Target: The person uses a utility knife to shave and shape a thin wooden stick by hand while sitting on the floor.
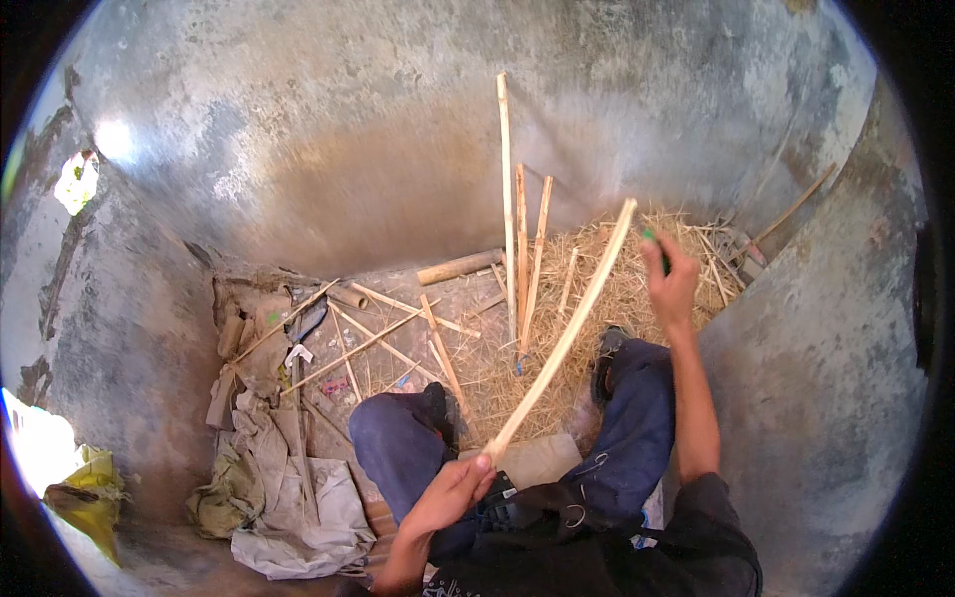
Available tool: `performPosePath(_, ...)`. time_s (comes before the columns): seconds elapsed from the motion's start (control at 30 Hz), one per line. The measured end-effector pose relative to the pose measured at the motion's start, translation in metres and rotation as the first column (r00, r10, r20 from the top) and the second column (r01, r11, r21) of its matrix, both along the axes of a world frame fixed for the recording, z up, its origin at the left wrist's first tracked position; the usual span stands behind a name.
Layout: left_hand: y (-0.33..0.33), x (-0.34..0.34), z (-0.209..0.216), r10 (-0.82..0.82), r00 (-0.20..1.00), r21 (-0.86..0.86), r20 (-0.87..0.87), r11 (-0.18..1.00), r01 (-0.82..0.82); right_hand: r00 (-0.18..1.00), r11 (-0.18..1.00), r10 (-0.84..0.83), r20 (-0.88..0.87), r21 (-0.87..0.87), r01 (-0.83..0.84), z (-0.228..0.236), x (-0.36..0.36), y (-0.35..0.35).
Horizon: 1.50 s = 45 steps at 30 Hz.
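Closed around the lower end of a long, pale bamboo strip [569, 338] is my left hand [450, 495], low in front of my body. The strip slants up and to the right between my knees, slightly bowed, its far end free. My right hand [676, 282] is raised beside that far end, fingers curled on a small green thing [649, 235], which may be a handle; most of it is hidden in the hand. A small gap shows between this hand and the strip.
Straw-like shavings [637, 259] cover the floor ahead and right. Several bamboo pieces [506, 199] lean on the grey wall [398, 129]; others [378, 343] lie crossed at left. A thick bamboo length [460, 268] rests by the wall. Crumpled sacks [308, 522] lie lower left.
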State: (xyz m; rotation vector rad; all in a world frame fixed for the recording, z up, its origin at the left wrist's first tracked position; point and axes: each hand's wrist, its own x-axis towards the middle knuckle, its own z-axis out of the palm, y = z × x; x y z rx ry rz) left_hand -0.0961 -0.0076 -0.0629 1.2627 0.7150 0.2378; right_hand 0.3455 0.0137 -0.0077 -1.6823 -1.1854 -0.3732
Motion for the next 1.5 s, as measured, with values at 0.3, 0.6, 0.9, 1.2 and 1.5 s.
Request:
performPosePath(0.3, 0.028, -0.015, 0.009, 0.164, 0.981, 0.231, -0.105, 0.963, -0.136, 0.98, 0.98, 0.18, -0.088, -0.07, -0.186, -0.015, -0.023, -0.013)
performPosePath(0.6, 0.023, 0.049, 0.034, 0.213, 0.977, 0.48, 0.018, 0.855, -0.196, 0.832, 0.816, 0.555, 0.013, -0.205, -0.541, -0.021, -0.152, -0.049)
performPosePath(0.9, 0.027, 0.059, 0.052, 0.209, 0.978, 0.516, 0.007, 0.837, -0.182, 0.824, 0.823, 0.559, 0.093, -0.182, -0.538, -0.013, -0.162, -0.051)
performPosePath(1.2, 0.023, 0.056, 0.055, 0.215, 0.976, 0.561, -0.021, 0.811, -0.167, 0.879, 0.892, 0.447, 0.168, -0.166, -0.421, -0.014, -0.155, -0.052)
performPosePath(1.5, -0.007, 0.024, 0.036, 0.24, 0.965, 0.515, -0.103, 0.843, -0.155, 0.996, 0.992, 0.058, -0.062, -0.111, -0.064, 0.007, -0.046, -0.04)
